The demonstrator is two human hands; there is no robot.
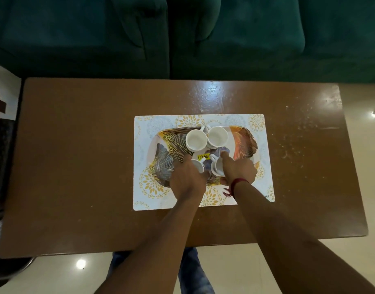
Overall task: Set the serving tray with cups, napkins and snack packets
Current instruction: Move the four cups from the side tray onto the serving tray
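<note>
Two bare forearms reach forward from the bottom edge over a glossy brown worktop (pixel 76 166). Four small white cups show: two stand upright and empty just beyond the fingers, a left far cup (pixel 196 140) and a right far cup (pixel 217 136), touching each other. The other two are in the hands. The left hand (pixel 187 180) is curled, knuckles up, its fingers closed around a near left cup (pixel 198 164) that is tilted and mostly hidden. The right hand (pixel 239 169) grips a near right cup (pixel 217 166), also tilted on its side, with the index finger stretched forward past its rim; a red thread (pixel 235 184) circles that wrist. All four cups sit over one oval tray (pixel 243 141) printed with fine gold, orange and grey leaf lines, bearing one yellow price sticker (pixel 203 156) between the near cups. One rectangular placemat (pixel 144 134), pale with gold flower motifs, lies under the tray. Beyond everything stands a dark green upholstered sofa (pixel 246 35).
</note>
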